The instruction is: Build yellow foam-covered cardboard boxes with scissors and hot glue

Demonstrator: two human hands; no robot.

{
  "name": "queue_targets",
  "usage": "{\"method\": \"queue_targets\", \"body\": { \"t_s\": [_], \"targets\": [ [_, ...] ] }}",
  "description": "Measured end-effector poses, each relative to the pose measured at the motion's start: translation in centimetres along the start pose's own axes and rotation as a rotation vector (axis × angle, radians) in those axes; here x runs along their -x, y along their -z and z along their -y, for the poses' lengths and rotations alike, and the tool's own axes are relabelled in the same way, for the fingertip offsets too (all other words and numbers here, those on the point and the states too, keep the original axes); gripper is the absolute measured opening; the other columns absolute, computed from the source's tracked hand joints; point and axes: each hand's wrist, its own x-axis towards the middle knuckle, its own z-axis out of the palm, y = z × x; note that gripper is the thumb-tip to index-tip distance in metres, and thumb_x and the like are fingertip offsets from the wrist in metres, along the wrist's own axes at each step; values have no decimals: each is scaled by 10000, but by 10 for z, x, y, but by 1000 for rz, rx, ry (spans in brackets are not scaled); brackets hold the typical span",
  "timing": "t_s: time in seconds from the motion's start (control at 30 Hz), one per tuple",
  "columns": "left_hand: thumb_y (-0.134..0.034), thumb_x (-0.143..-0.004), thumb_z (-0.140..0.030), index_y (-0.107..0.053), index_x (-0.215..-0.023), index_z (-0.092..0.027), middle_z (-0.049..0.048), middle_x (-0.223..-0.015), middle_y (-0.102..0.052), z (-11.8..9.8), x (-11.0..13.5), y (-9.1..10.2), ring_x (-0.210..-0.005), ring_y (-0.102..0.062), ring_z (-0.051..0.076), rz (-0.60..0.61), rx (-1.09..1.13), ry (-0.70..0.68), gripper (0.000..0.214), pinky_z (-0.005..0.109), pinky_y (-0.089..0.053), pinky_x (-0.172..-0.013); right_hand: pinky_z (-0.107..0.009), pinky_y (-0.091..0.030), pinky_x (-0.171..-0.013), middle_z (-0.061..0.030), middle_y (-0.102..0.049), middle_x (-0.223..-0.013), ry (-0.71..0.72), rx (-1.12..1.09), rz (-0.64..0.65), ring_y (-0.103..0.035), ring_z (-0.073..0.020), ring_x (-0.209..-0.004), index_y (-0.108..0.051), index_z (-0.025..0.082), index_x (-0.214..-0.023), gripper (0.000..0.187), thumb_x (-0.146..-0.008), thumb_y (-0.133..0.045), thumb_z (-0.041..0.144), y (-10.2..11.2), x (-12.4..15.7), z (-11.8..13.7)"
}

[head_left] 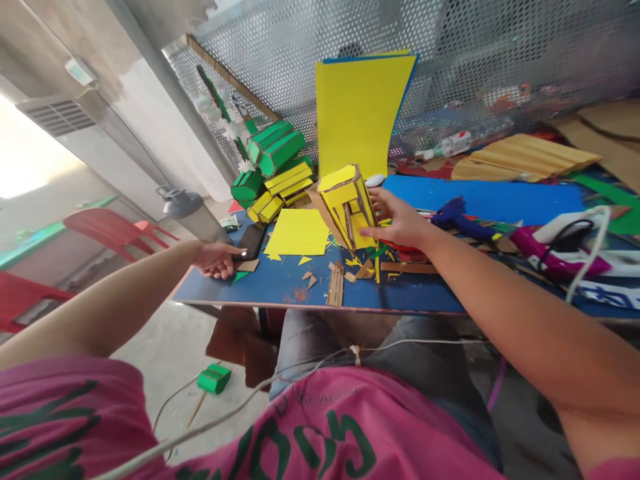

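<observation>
My right hand [400,219] grips a yellow-covered cardboard box-like piece [345,197] by its right side, holding it tilted over the blue table [280,293]. Brown cardboard edges show along its seams. At the table's left end, my left hand [217,259] has its thumb stretched onto the dark screen of a phone [250,241], where a small bright spot shows. The other fingers are loosely curled, with nothing visible in them. Between the hands lies a yellow sheet [296,232], with small yellow and brown scraps in front of it.
Green cardboard pieces [277,148] and yellow ones [285,187] are piled behind the phone, near a grey bottle [187,210]. Yellow sheets [363,113] lean on a perforated metal screen. A purple-and-white corded tool [555,250] lies at right. A white cable crosses my lap.
</observation>
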Motion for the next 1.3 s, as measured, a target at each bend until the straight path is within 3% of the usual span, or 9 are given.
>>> {"method": "queue_targets", "body": {
  "t_s": [0.13, 0.27, 0.7, 0.8, 0.93, 1.3],
  "targets": [
    [-584, -711, -1128, -813, -736, -211, 273, -852, -812, 3, -5, 2, -662, -728, 299, -27, -58, -7, 945, 331, -461, -494, -649, -724, -1040, -113, -735, -1577, 8, 2, 14, -768, -441, -1306, -625, 393, -1598, 1018, -722, -1063, 673, -2, -1, 2],
    [-649, -723, -1091, -815, -732, -200, 265, -870, -827, 5, -8, 4, -642, -711, 256, -24, 33, 33, 906, 293, -417, -492, -653, -733, -1009, -118, -715, -1595, 15, -13, 9, -777, -435, -1269, -619, 385, -1602, 1025, -718, -1066, 649, -3, -1, 2],
    [-526, -762, -1112, -847, -825, -199, 312, -951, -853, 12, -17, 9, -758, -812, 339, -16, 6, 23, 970, 302, -431, -493, -682, -719, -1073, -96, -736, -1557, -16, -32, 19, -787, -419, -1239, -606, 423, -1634, 1077, -693, -1066, 676, -4, -2, 0],
    [-508, -744, -1128, -870, -870, -187, 325, -984, -859, 12, -16, 8, -752, -813, 343, -12, 29, 36, 1015, 298, -419, -486, -676, -720, -1058, -99, -731, -1568, -23, -26, 29, -779, -420, -1255, -610, 412, -1627, 1065, -699, -1061, 675, -4, -2, 0],
    [-616, -689, -1102, -860, -832, -185, 315, -958, -861, 11, -14, 5, -740, -807, 336, -55, 60, 47, 960, 287, -396, -485, -680, -713, -1053, -109, -737, -1558, -18, -16, 24, -774, -434, -1275, -620, 382, -1607, 1029, -711, -1060, 629, -4, -2, 1],
    [-582, -650, -1141, -856, -859, -194, 315, -964, -861, 6, -6, 0, -775, -821, 361, -48, 20, 32, 1007, 301, -422, -493, -697, -719, -1056, -93, -791, -1471, -47, -15, 17, -786, -445, -1272, -633, 382, -1599, 1023, -696, -1069, 587, -5, -1, 3]
  ]
}}
